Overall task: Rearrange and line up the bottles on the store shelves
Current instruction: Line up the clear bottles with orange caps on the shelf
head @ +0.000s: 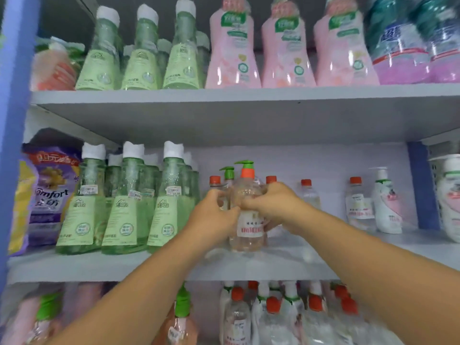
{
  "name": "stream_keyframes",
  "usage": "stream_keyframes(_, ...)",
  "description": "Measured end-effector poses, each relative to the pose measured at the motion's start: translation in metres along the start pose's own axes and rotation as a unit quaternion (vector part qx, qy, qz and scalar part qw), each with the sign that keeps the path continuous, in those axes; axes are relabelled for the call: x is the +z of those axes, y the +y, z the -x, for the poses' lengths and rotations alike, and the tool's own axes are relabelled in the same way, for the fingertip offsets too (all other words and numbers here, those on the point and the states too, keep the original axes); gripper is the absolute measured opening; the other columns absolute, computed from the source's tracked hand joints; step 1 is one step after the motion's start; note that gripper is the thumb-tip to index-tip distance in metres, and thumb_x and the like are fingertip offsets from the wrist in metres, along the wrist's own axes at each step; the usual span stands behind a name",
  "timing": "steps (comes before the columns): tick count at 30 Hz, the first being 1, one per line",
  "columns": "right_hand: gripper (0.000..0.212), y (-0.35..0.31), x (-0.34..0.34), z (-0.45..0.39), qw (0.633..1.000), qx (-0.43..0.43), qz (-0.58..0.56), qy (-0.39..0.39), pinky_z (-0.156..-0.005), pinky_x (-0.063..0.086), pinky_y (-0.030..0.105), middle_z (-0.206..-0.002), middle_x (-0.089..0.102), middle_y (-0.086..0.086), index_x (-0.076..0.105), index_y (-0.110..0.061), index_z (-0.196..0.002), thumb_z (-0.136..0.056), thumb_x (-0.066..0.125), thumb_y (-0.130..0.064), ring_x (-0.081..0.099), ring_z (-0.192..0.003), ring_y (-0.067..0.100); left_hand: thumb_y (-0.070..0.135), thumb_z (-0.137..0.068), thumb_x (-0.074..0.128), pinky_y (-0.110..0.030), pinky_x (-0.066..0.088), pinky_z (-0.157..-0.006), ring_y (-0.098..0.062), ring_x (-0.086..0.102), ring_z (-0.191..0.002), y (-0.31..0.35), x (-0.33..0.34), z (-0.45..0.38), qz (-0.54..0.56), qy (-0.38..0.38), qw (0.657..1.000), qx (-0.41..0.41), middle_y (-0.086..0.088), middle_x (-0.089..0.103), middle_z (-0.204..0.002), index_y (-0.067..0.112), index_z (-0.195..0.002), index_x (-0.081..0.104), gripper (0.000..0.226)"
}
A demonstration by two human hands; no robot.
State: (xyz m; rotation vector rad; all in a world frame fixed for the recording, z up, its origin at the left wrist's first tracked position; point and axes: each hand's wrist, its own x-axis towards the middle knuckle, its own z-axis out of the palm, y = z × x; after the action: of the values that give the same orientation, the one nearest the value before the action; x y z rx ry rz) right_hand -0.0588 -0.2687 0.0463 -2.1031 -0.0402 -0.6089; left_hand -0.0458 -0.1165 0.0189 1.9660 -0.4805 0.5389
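Green bottles left, small bottles right; pump bottle at shelf front edge, gripped by left hand and right hand.

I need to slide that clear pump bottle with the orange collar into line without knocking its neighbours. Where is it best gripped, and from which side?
Grip the clear pump bottle round its wide body at label height, from the open front of the middle shelf, roughly where the left hand and right hand hold it. The pump head is narrow and top-heavy, and other bottles crowd close behind.
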Motion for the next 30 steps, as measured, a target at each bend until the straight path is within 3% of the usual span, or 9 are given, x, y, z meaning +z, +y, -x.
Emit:
stream_keyframes(2,0.039,0.009,-0.026,0.003,1.000,-0.003,-0.006,-0.010,-0.069,0.065,0.045,-0.090,0.077,0.005,0.066,-0.014,-0.102,-0.075,0.088,-0.031,0.076,-0.079,0.020,0.036,-0.093,0.065,-0.040,0.056,-0.092,-0.022,0.064,-0.103,0.002,0.010,-0.010,-0.013,0.025,0.999,-0.029,0.003,0.061,-0.113,0.028,-0.120,0.053,0.030)
stream_keyframes(5,0.035,0.031,-0.067,0.001,1.000,-0.007,0.001,-0.012,-0.074,0.064,0.046,-0.091,0.075,0.006,0.062,-0.013,-0.100,-0.079,0.086,-0.029,0.074,-0.080,0.021,0.021,-0.096,0.059,-0.040,0.056,-0.080,-0.028,0.063,-0.089,0.012,0.022,-0.028,-0.047,0.071,0.995,-0.053,-0.009,0.066,-0.101,0.014,-0.093,0.056,0.008)
stream_keyframes(7,0.034,0.044,-0.089,-0.007,1.000,-0.006,0.013,0.001,-0.075,0.064,0.048,-0.091,0.074,0.007,0.060,-0.014,-0.095,-0.078,0.086,-0.028,0.073,-0.079,0.022,0.017,-0.098,0.060,-0.040,0.054,-0.076,-0.032,0.062,-0.093,0.016,0.027,-0.050,-0.103,0.091,0.988,-0.071,-0.016,0.064,-0.112,0.005,-0.115,0.056,0.021)
stream_keyframes(9,0.034,0.059,-0.106,-0.015,0.999,0.003,0.035,0.002,-0.077,0.063,0.048,-0.093,0.073,0.007,0.059,-0.016,-0.097,-0.079,0.085,-0.029,0.073,-0.082,0.023,0.026,-0.092,0.072,-0.044,0.055,-0.090,-0.033,0.061,-0.111,0.016,0.028,-0.073,-0.122,0.100,0.983,-0.091,-0.014,0.055,-0.131,0.006,-0.145,0.039,0.065)
stream_keyframes(15,0.032,0.089,-0.146,-0.041,0.989,0.061,0.122,-0.052,-0.082,0.062,0.047,-0.104,0.070,0.008,0.054,-0.016,-0.095,-0.086,0.079,-0.035,0.070,-0.097,0.024,0.038,-0.095,0.069,-0.045,0.045,-0.108,-0.038,0.048,-0.138,-0.004,0.042,-0.106,-0.174,0.066,0.977,-0.106,-0.014,0.040,-0.158,0.017,-0.162,0.008,0.093)
stream_keyframes(19,0.033,0.097,-0.158,-0.064,0.971,0.090,0.208,-0.076,-0.080,0.063,0.046,-0.107,0.072,0.010,0.056,-0.015,-0.095,-0.089,0.075,-0.041,0.071,-0.099,0.024,0.030,-0.091,0.072,-0.042,0.057,-0.091,-0.033,0.063,-0.116,-0.018,0.040,-0.116,-0.204,0.089,0.970,-0.094,-0.010,0.058,-0.137,0.014,-0.143,0.040,0.063)
stream_keyframes(24,0.039,0.114,-0.166,-0.079,0.971,0.090,0.211,-0.074,-0.079,0.064,0.046,-0.111,0.071,0.015,0.061,-0.006,-0.112,-0.092,0.072,-0.038,0.070,-0.100,0.028,0.031,-0.088,0.074,-0.035,0.056,-0.067,-0.021,0.065,-0.084,0.010,0.028,-0.075,-0.211,0.085,0.970,-0.090,-0.005,0.063,-0.100,0.020,-0.116,0.048,0.040)
stream_keyframes(26,0.040,0.121,-0.167,-0.084,0.974,0.078,0.202,-0.066,-0.079,0.064,0.044,-0.108,0.072,0.014,0.063,-0.005,-0.111,-0.091,0.073,-0.038,0.072,-0.095,0.028,0.033,-0.085,0.079,-0.028,0.046,-0.059,-0.013,0.061,-0.079,0.025,0.021,-0.047,-0.186,0.088,0.977,-0.045,0.004,0.061,-0.092,0.026,-0.106,0.045,0.041)
stream_keyframes(30,0.044,0.136,-0.172,-0.089,0.987,0.043,0.144,-0.056,-0.078,0.064,0.041,-0.104,0.075,0.010,0.062,-0.011,-0.111,-0.084,0.080,-0.041,0.075,-0.091,0.025,0.036,-0.077,0.087,-0.020,0.040,-0.062,-0.001,0.059,-0.086,0.060,0.028,-0.012,-0.080,0.010,0.996,0.027,0.016,0.063,-0.100,0.036,-0.117,0.048,0.056)
